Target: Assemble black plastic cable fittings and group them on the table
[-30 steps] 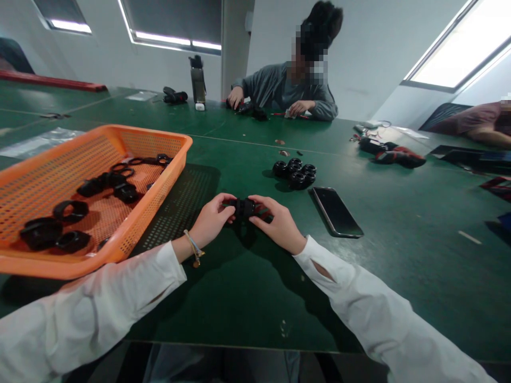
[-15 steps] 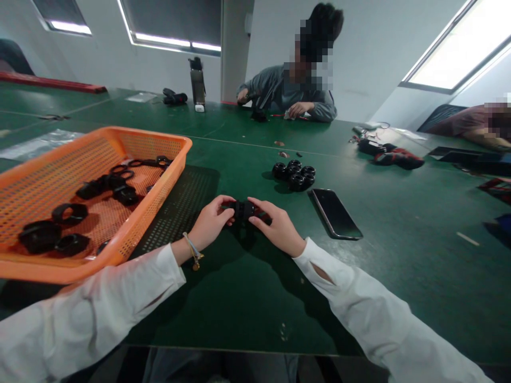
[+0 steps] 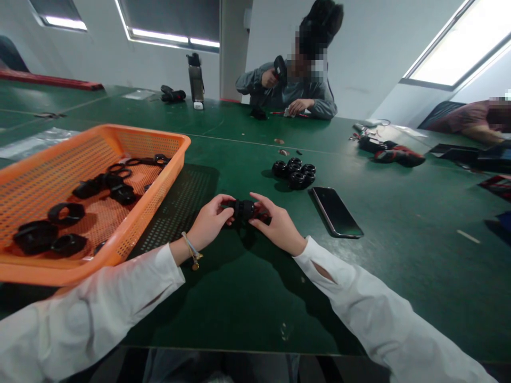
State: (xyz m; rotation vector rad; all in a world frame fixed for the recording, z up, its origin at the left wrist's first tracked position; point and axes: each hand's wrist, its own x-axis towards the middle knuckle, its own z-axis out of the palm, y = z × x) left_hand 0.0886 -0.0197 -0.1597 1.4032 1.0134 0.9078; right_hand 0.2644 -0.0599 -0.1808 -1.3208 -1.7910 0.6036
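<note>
Between my two hands, over the green table [image 3: 239, 298], is a black ribbed round part [image 3: 243, 210]. My left hand [image 3: 211, 222] pinches its left end with thumb and fingers. Around its right end are the thumb and fingers of my right hand [image 3: 277, 223], closed on it, the index finger raised a little. Several black round parts [image 3: 296, 174] stand in a cluster beyond my right hand. The orange basket [image 3: 149, 213] at the left holds several black rings and fittings [image 3: 67, 214].
A phone [image 3: 337, 213] lies to the right of my right hand. Across the table a person [image 3: 295, 90] holds a dark handheld tool; a bottle [image 3: 196, 82] stands farther left. Red and black items [image 3: 393, 151] lie at the right, near another person's arm.
My right index finger has lifted slightly off the black part. The person across has raised a hand with a dark tool. The view has shifted slightly.
</note>
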